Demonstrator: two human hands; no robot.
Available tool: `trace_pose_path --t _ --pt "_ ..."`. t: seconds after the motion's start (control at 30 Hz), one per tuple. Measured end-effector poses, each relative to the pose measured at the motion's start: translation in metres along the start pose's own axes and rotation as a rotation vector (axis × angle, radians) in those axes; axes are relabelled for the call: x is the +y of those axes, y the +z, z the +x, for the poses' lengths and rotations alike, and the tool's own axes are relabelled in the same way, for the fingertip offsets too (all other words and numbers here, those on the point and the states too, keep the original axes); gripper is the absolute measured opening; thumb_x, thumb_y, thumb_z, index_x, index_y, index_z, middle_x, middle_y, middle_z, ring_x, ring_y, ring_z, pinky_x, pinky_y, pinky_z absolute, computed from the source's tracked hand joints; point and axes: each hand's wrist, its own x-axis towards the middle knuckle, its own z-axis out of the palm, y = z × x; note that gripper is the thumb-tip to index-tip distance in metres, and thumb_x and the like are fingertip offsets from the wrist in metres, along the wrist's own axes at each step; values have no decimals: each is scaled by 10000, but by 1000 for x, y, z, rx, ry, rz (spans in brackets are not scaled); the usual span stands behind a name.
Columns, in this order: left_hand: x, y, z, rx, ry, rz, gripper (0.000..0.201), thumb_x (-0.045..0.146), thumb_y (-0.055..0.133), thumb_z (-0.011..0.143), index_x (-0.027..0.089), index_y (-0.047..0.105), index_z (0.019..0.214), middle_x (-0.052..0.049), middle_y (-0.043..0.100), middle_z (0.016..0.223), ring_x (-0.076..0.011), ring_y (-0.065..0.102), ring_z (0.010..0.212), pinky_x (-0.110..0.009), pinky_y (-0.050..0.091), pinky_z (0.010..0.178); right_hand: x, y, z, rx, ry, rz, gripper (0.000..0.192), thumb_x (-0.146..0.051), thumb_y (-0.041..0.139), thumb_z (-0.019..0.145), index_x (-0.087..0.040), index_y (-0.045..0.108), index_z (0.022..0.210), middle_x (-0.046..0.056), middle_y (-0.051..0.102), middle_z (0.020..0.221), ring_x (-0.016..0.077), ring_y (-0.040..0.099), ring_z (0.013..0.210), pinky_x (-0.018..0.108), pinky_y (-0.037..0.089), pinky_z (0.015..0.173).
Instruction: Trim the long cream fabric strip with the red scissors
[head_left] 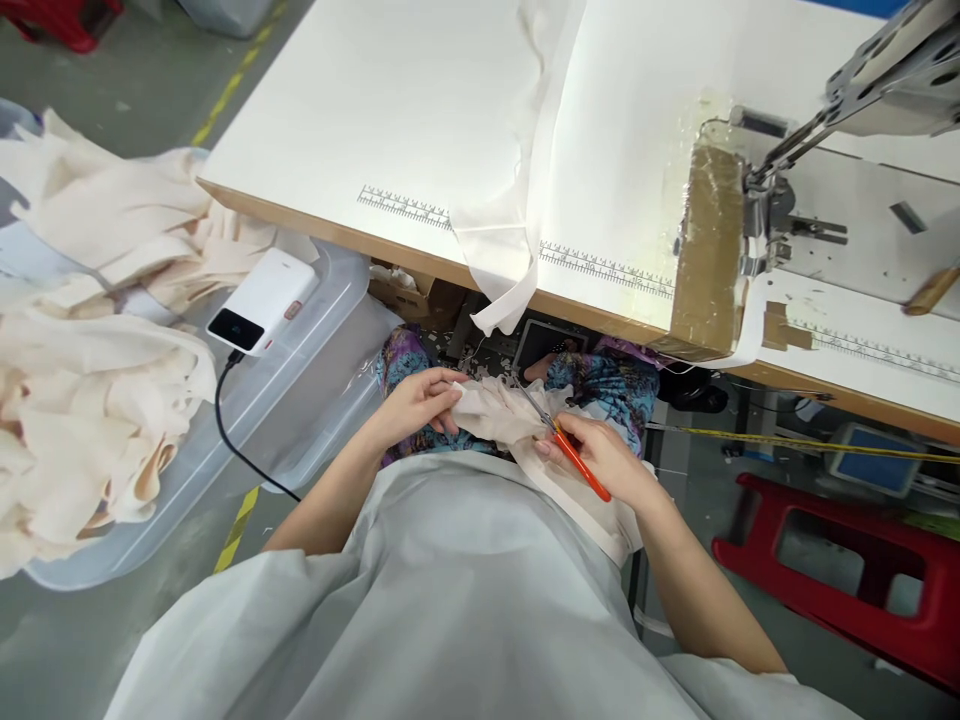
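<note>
- Left hand [416, 400] pinches the cream cloth [495, 410] on the lap, below the worktop [360, 120] edge.
- Right hand [600, 455] has its grip closed on orange-handled snips [562, 440], blades touching the cloth.
- Printed ruler [401, 205] on the worktop; numbers unreadable.

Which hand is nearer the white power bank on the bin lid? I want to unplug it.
Left. The left hand holds cloth nearer the power bank; the right hand, with orange snips, is farther.
</note>
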Motion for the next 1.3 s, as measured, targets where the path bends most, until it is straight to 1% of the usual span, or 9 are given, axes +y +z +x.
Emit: trace_pose_path --t 0.17,0.33,0.47,0.63,0.7,0.83,0.9,1.1,1.3 --pt "14 -1 18 625 456 541 313 363 538 896 168 630 1122 -107 654 1107 -209 615 900 -345 499 782 -5 0 1 29 -7 17 487 -621 473 875 -231 275 660 -37 380 592 132 342 552 267 260 537" --pt "48 20 41 620 787 609 241 407 540 908 184 630 897 -88 662 994 -231 566 1001 -378 431 919 -12 0 1 43 -5 51 489 -644 461 876 -228 326 658 -18 450 620 137 395 573 265 298 550" --pt "23 9 38 482 487 242 249 423 471 941 205 565 867 -10 632 732 -146 594 662 -260 458 656 -12 -3 -6 78 10 91 486 -655 483 865 -219 399 668 1 507 639 143 429 591 263 331 560" --pt "-44 -32 7 753 -93 270 182 276 564 844 183 516 993 46 557 531 -161 555 495 -248 417 551 0 -4 -13 97 46 133 481 -655 484 873 -204 478 707 8 515 648 146 431 601 263 339 557" --pt "-47 -29 -10 673 -98 243 220 286 577 836 185 525 1024 43 560 539 -175 589 524 -254 432 558 3 -3 -11 82 49 140 487 -658 485 871 -202 469 700 3 499 642 141 416 593 261 328 548" --pt "-4 8 -30 2 68 -173 381 461 472 920 175 543 1160 -69 692 887 -206 688 811 -288 517 690 -2 -1 -5 44 49 133 504 -660 497 861 -215 368 663 -28 407 615 123 352 570 254 286 530" --pt "20 23 -31 -174 121 -159 406 480 491 918 183 555 1189 -68 684 922 -196 666 834 -272 506 681 -8 -3 -4 23 35 135 512 -658 503 858 -221 325 660 -42 356 608 117 325 565 251 270 524" --pt "42 30 -21 224 415 432 246 383 575 897 182 669 791 -48 580 964 -91 454 615 -246 389 597 -14 -16 -5 -55 10 133 539 -692 469 852 -222 308 644 -54 311 594 104 288 550 245 250 509" --pt "48 31 -21 68 177 118 290 471 508 928 189 562 886 25 602 569 -103 507 441 -220 416 489 -13 -21 5 -139 -28 116 546 -704 455 852 -220 311 644 -51 315 597 102 291 539 246 234 500"
